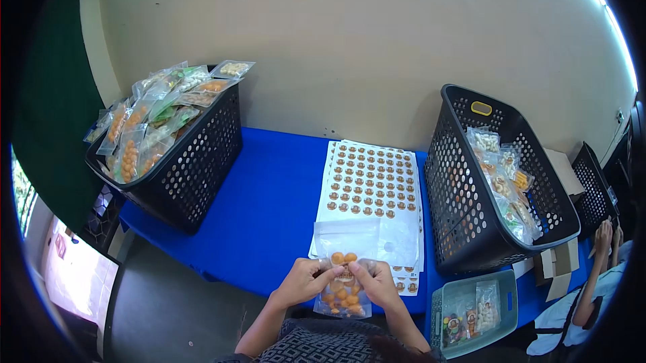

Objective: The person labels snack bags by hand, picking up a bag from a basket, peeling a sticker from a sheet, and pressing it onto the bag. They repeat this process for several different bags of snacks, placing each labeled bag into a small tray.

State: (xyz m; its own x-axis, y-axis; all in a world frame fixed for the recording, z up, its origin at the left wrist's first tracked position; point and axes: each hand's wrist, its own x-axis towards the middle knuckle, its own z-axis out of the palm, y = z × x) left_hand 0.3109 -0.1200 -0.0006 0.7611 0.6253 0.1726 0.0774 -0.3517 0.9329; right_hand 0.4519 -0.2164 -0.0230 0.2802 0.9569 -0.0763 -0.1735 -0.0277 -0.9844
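Observation:
A clear plastic pouch (343, 306) of round orange snacks is held upright in front of my body, over the table's front edge. My left hand (301, 282) grips its left side and my right hand (379, 285) its right side. Both thumbs press on the pouch's front, where a round brown sticker (344, 274) shows between them. Just beyond the pouch lie stacked white sheets (328, 188) printed with rows of small round brown stickers. The lower part of the top sheet is bare, and the pouch's upper end overlaps it.
On the blue table (269, 181), a black perforated basket (202, 181) heaped with snack pouches stands left. Another black basket (457, 208) with pouches stands right. A translucent green tray (474, 344) holds several packets. At far right are another person's hands (603, 238) beside cardboard (562, 272).

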